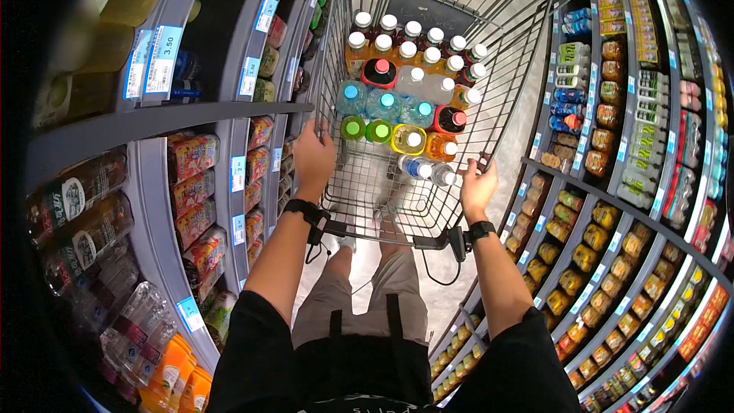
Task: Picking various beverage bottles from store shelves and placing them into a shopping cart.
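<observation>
Before me stands a metal wire shopping cart [367,234]. My left hand [314,158] grips its left side rim, and my right hand [479,186] holds the right side rim. Upright bottles fill the far part of the basket: white-capped amber bottles [406,53], a dark red-capped bottle [379,73] and blue-capped clear bottles [387,104]. Closer in are two green-capped bottles [352,127], a bottle with a yellow label [408,139] and an orange drink bottle [441,146]. A blue-labelled water bottle [414,166] and a clear bottle [442,174] lean at the near right.
Store shelves [212,104] with large bottles and price tags rise close on the left. Packed drinks shelves [608,195] line the right side. Orange-labelled bottles [175,376] sit low at left. Pale floor [453,304] shows between the shelves, beneath the cart and my legs.
</observation>
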